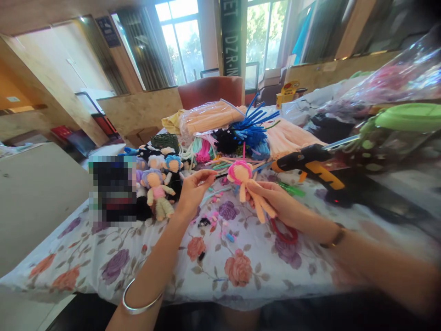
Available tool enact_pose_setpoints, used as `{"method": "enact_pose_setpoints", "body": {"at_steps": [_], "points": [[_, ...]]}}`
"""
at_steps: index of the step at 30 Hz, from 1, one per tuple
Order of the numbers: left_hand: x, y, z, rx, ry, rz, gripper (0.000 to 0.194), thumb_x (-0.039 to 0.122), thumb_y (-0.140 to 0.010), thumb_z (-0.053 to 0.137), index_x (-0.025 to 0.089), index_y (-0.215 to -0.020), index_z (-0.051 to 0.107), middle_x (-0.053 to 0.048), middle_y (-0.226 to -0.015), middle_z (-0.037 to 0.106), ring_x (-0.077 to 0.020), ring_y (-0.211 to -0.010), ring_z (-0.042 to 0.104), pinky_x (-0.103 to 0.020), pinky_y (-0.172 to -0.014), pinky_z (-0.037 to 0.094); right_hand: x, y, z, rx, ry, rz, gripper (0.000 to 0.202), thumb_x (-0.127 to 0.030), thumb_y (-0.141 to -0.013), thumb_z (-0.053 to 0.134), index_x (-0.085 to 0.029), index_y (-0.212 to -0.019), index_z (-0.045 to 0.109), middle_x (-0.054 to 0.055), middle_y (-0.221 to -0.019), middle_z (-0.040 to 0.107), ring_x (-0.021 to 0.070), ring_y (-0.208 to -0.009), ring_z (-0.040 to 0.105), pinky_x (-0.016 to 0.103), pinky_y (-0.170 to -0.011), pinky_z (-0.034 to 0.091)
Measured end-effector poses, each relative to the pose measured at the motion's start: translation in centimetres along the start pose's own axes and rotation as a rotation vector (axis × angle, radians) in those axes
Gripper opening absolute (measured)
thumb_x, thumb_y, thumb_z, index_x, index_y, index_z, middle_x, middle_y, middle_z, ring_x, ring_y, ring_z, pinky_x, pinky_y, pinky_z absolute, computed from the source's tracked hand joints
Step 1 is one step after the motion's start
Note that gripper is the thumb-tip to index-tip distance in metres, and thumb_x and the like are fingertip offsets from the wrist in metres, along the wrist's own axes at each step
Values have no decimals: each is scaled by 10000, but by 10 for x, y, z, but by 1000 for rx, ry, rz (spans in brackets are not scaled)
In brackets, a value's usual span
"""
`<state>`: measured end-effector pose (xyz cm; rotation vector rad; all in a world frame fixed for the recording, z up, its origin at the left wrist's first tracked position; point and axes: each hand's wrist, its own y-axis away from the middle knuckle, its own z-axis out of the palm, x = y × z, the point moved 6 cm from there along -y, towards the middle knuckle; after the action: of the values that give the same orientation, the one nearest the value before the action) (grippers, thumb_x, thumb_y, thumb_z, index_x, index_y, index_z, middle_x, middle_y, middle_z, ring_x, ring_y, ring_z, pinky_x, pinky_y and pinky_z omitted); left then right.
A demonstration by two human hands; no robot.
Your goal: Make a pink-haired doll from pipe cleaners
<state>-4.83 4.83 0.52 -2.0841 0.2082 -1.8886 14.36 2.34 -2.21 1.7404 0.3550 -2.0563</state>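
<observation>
Silver bangle (141, 309); left hand (197, 187) pinches dark strip (221, 175); right hand (274, 198) clamps doll (242, 177); pillar (231, 41) "DZR"

Right hand (267, 195) holding pink-haired doll (241, 174) above floral tablecloth (127, 280).

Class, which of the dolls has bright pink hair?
The doll held in the right hand; no pink hair shows on the dolls clustered at the picture's left.
</observation>
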Motion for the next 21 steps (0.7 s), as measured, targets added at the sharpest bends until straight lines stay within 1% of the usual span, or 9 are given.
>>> {"method": "enact_pose_setpoints", "body": {"at_steps": [4,9,11,15,17,21], "points": [[-2,2,3,-19,165,-87,230,324,-597,797,196,-778,737,-8,-792,711,-114,-753,605,-237,-776,449,-2,2,1,5,41,-12,361,-479,-868,524,-152,-757,629,-9,-565,557,51,-406,449,177,-377,312],[0,4,7,-32,289,-137,245,314,-533,840,201,-728,746,-2,-720,711,-99,-693,607,-226,-745,458,3,1,1,-24,50,-20,375,-516,-841,547,-160,-789,654,-4,-606,592,46,-404,428,180,-377,306],[2,5,8,-35,300,-132,232,332,-539,837,200,-708,748,-5,-710,711,-91,-678,597,-214,-718,454,5,0,1,-24,50,-24,368,-517,-830,562,-162,-807,655,2,-635,607,50,-419,439,178,-380,311],[3,5,7,-17,283,-98,239,369,-548,828,197,-694,750,-8,-708,704,-84,-642,564,-206,-652,442,4,0,2,-35,56,-32,381,-520,-835,553,-154,-797,650,4,-579,584,74,-466,485,172,-408,354],[3,5,7,-16,265,-82,244,376,-557,822,197,-707,750,-8,-700,697,-87,-635,561,-210,-643,442,3,1,3,-40,55,-32,380,-518,-840,546,-153,-806,646,2,-582,586,69,-462,478,169,-413,359],[4,4,9,-13,220,-59,235,358,-582,806,202,-744,740,-12,-727,703,-104,-673,593,-220,-659,456,1,3,5,-67,45,-34,377,-513,-854,530,-153,-813,634,0,-657,612,36,-401,420,172,-378,320]]}}
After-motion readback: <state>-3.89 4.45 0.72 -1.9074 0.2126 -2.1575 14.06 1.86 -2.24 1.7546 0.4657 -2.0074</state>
